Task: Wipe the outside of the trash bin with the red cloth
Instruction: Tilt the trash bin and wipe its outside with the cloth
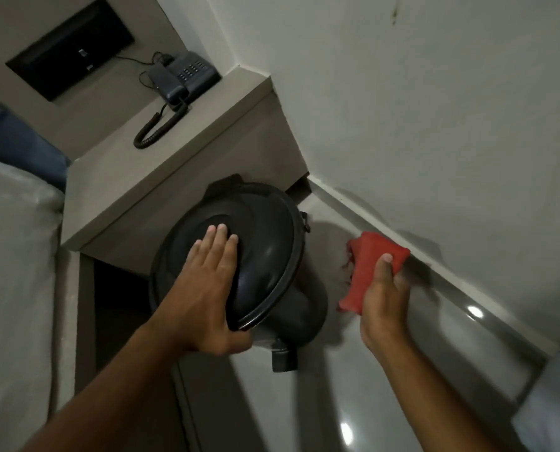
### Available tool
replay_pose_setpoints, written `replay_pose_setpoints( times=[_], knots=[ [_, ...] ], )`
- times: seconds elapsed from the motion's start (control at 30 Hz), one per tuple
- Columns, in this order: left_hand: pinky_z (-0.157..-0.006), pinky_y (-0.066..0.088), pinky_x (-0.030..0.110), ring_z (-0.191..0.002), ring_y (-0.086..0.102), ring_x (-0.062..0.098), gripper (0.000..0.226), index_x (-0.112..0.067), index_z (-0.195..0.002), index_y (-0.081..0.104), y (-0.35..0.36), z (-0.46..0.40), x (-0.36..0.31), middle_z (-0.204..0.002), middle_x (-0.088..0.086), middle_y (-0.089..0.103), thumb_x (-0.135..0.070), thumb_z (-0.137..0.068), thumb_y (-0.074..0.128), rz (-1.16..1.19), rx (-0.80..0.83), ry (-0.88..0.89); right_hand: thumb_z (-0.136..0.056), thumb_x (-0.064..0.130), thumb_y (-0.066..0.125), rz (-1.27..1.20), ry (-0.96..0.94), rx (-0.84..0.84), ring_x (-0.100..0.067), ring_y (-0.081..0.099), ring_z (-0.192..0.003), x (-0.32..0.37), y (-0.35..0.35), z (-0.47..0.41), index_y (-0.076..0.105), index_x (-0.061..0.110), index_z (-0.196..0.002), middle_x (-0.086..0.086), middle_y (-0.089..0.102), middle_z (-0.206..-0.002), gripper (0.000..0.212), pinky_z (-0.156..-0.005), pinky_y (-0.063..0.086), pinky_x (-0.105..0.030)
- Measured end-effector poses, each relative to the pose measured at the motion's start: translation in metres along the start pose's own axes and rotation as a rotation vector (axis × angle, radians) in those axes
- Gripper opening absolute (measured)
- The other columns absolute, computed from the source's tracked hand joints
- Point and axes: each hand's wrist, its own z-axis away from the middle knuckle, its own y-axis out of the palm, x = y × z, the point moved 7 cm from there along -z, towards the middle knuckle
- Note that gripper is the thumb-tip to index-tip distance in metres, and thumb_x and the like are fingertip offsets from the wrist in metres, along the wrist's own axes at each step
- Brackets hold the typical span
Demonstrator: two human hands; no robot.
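Observation:
A black pedal trash bin (272, 262) with a domed lid stands on the floor against the bedside table. My left hand (206, 282) lies flat on the lid, fingers spread over its top and thumb hooked under the near rim. My right hand (383, 298) is to the right of the bin, apart from it, and grips a folded red cloth (369, 265). The cloth hangs in the air near the wall's skirting and touches nothing else. The bin's foot pedal (284, 357) sticks out at the front.
A beige bedside table (174, 151) holds a dark corded telephone (184, 76). A white bed (14, 256) is at the left. The white wall (435, 125) and skirting (467, 288) run close on the right. Glossy floor tiles (337, 402) lie in front.

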Motion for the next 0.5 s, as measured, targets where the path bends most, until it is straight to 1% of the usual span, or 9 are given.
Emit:
replay_pose_setpoints(
  times=[0.07, 0.1, 0.17, 0.2, 0.27, 0.33, 0.4, 0.47, 0.5],
  knots=[
    [-0.12, 0.004, 0.049, -0.15, -0.017, 0.027, 0.143, -0.002, -0.154, -0.005, 0.005, 0.002, 0.002, -0.163, 0.018, -0.013, -0.075, -0.054, 0.066, -0.041, 0.033, 0.016, -0.1, 0.045, 0.044, -0.075, 0.054, -0.018, -0.03, 0.07, -0.087, 0.001, -0.01, -0.006, 0.064, 0.022, -0.089, -0.009, 0.072, -0.092, 0.032, -0.078, 0.057, -0.044],
    [-0.12, 0.004, 0.049, -0.15, -0.018, 0.026, 0.143, -0.004, -0.155, -0.007, 0.005, 0.003, 0.005, -0.163, 0.017, -0.014, -0.075, -0.055, 0.066, -0.051, 0.045, 0.022, -0.1, 0.046, 0.044, -0.105, 0.072, -0.033, -0.03, 0.068, -0.088, 0.001, -0.015, -0.01, 0.064, 0.021, -0.097, -0.009, 0.07, -0.096, 0.033, -0.075, 0.057, -0.042],
    [-0.12, 0.007, 0.052, -0.149, -0.019, 0.026, 0.143, -0.006, -0.155, -0.01, 0.003, 0.005, 0.012, -0.163, 0.016, -0.016, -0.077, -0.055, 0.064, -0.073, 0.07, 0.044, -0.1, 0.048, 0.044, -0.14, 0.107, -0.044, -0.025, 0.066, -0.089, 0.002, -0.021, -0.015, 0.058, 0.017, -0.123, -0.007, 0.067, -0.102, 0.041, -0.067, 0.053, -0.035],
    [-0.12, 0.008, 0.054, -0.149, -0.018, 0.027, 0.142, -0.007, -0.155, -0.011, 0.001, 0.006, 0.013, -0.163, 0.016, -0.017, -0.08, -0.056, 0.062, -0.095, 0.088, 0.066, -0.1, 0.049, 0.044, -0.155, 0.127, -0.04, -0.024, 0.065, -0.093, 0.002, -0.022, -0.016, 0.053, 0.017, -0.133, -0.006, 0.066, -0.106, 0.047, -0.069, 0.052, -0.034],
    [-0.119, 0.01, 0.056, -0.15, -0.017, 0.027, 0.139, -0.008, -0.155, -0.009, -0.004, 0.005, 0.006, -0.164, 0.015, -0.014, -0.091, -0.06, 0.051, -0.099, 0.07, 0.078, -0.098, 0.052, 0.045, -0.176, 0.147, -0.031, -0.024, 0.065, -0.098, 0.003, -0.024, -0.018, 0.048, 0.02, -0.139, -0.006, 0.065, -0.112, 0.051, -0.078, 0.052, -0.037],
    [-0.12, 0.006, 0.055, -0.15, -0.017, 0.022, 0.136, -0.011, -0.156, -0.006, -0.01, -0.004, -0.008, -0.165, 0.009, -0.012, -0.096, -0.061, 0.043, 0.041, -0.025, -0.056, -0.098, 0.054, 0.045, -0.16, 0.147, -0.018, -0.021, 0.064, -0.096, 0.004, -0.024, -0.02, 0.047, 0.023, -0.139, -0.002, 0.065, -0.109, 0.052, -0.08, 0.051, -0.037],
    [-0.119, -0.001, 0.051, -0.15, -0.016, 0.025, 0.137, -0.012, -0.155, -0.003, -0.012, -0.025, -0.019, -0.165, 0.01, -0.009, -0.098, -0.059, 0.04, 0.182, -0.098, -0.279, -0.097, 0.053, 0.045, -0.154, 0.137, 0.006, -0.021, 0.065, -0.097, 0.004, -0.023, -0.02, 0.05, 0.023, -0.138, -0.001, 0.066, -0.108, 0.051, -0.077, 0.051, -0.035],
    [-0.117, 0.001, 0.053, -0.149, -0.011, 0.036, 0.138, -0.009, -0.154, -0.003, -0.008, -0.043, -0.026, -0.164, 0.019, -0.006, -0.092, -0.058, 0.049, 0.186, -0.045, -0.404, -0.097, 0.053, 0.046, -0.149, 0.137, 0.03, -0.023, 0.066, -0.098, 0.002, -0.021, -0.018, 0.052, 0.022, -0.135, -0.003, 0.067, -0.109, 0.049, -0.076, 0.052, -0.035],
    [-0.118, 0.003, 0.055, -0.149, -0.01, 0.04, 0.137, -0.009, -0.154, -0.005, -0.005, -0.047, -0.027, -0.163, 0.021, -0.007, -0.083, -0.058, 0.058, 0.151, -0.011, -0.387, -0.097, 0.054, 0.046, -0.144, 0.146, 0.039, -0.024, 0.066, -0.098, 0.0, -0.02, -0.017, 0.051, 0.023, -0.136, -0.004, 0.066, -0.11, 0.051, -0.076, 0.053, -0.035]
  ],
)
